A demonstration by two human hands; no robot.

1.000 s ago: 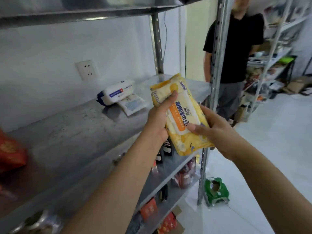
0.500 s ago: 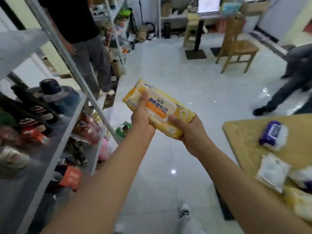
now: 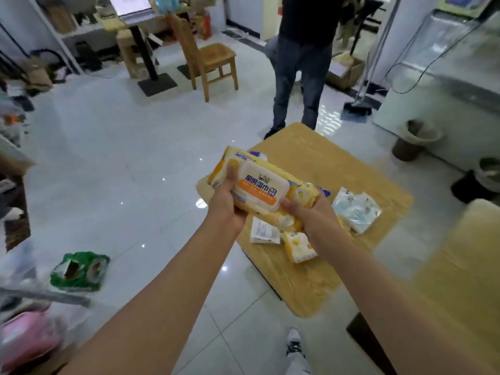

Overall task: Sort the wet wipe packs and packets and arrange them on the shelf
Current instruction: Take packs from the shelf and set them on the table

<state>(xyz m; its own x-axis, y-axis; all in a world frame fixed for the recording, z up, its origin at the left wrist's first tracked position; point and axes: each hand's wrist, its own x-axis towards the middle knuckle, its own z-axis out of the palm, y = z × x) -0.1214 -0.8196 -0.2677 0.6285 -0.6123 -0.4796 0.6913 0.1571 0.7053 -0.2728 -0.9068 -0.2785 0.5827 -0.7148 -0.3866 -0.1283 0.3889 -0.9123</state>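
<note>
A pale tiled floor (image 3: 121,158) fills most of the view, shiny with small spots of light. On it, right of centre, stands a wooden bench (image 3: 338,169), and a second wooden bench (image 3: 465,266) shows just beside it at the right edge. Beyond the first bench a standing person (image 3: 303,63) in dark clothes is seen from the chest down. To that person's left is a wooden chair (image 3: 208,58).

The yellow wet wipe pack (image 3: 259,190) is held in the air over the near-left corner of the first bench, lid side up, with its long side slanting from upper left to lower right. It has a white flip lid and an orange label. The left hand (image 3: 224,209) grips the pack's left end, thumb laid on top and fingers curled underneath. The right hand (image 3: 313,217) grips the lower right end in the same way, thumb on top by the lid's corner.

On the floor at the lower left lies a green pack (image 3: 79,272), well apart from the bench. On the bench, right of the hands, lies a pale blue packet (image 3: 357,209). Just under the right wrist lies a small yellow packet (image 3: 299,247), and beside it, nearer the bench's left edge, a flat white packet (image 3: 263,231) partly hidden by the held pack. Behind the pack's far end a purple and white edge (image 3: 257,155) shows, too hidden to tell what it is.
</note>
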